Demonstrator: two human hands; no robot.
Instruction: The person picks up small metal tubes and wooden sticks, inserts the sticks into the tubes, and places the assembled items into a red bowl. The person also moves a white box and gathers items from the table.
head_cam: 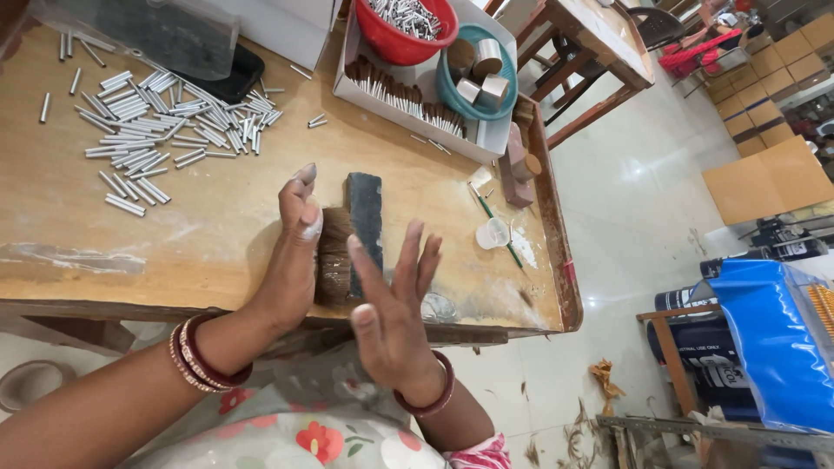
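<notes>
My left hand (291, 260) stands on edge, fingers together and straight, pressed flat against the left side of a brown bundle of fine bristle hair (334, 256). My right hand (393, 313) is open, fingers spread narrow, palm facing left. It hovers just right of the bundle and I can't tell if it touches. Neither hand grips anything. Fingertips look dusted w/ pale powder.

The bundle lies on the table just past my fingers, fibres loose and fuzzy, packed side by side into a flat wad. Touching its right side is a dark grey rectangular block (365, 217), matte and hard-edged, prob. stone or metal.

Progress, as I judge it: hair is gathered and squared between palm and block, not yet put into any tube. Plenty left, since a big scatter of short silver metal tubes (161, 122) sits well beyond my left fingers, unfilled afaict.

Further out past my right fingers: a thin green-handled stick (497, 224) beside a small clear plastic cup (493, 233). A white shallow cardboard tray (408, 108) holds a row of brown-tipped finished pieces (404, 95), a red plastic bowl (408, 39) of more tubes, and a teal plastic bowl (478, 82) w/ wider metal cylinders. All rests on a worn, scuffed wooden table (217, 217).
</notes>
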